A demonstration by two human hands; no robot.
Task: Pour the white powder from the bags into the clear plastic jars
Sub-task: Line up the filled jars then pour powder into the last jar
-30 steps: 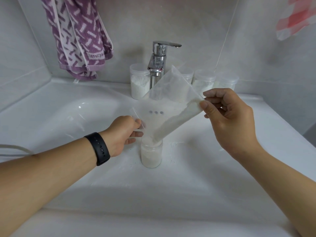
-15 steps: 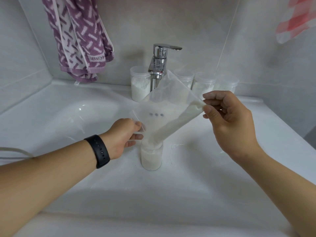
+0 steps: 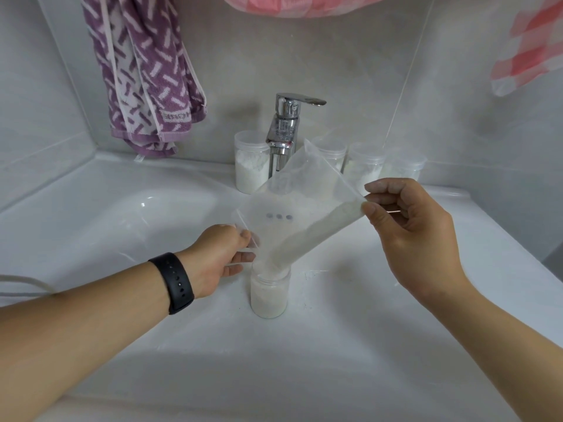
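A clear plastic bag (image 3: 292, 205) with three dark dots hangs tilted over an open clear jar (image 3: 269, 295) that stands in the white sink. White powder lies in a band along the bag's lower edge and runs down into the jar's mouth. My left hand (image 3: 224, 254) pinches the bag's left corner just above and left of the jar. My right hand (image 3: 408, 236) pinches the bag's raised right corner. The jar is well filled with powder.
A chrome tap (image 3: 285, 132) rises behind the bag. A lidded jar of powder (image 3: 250, 167) stands left of the tap, and three more jars (image 3: 364, 164) line the ledge to its right. A purple towel (image 3: 146, 74) hangs at the upper left. The sink rim (image 3: 502, 269) slopes right.
The powder band in the bag has slid further down toward the jar. Both hands keep their hold on the bag's corners; the view has tipped slightly upward.
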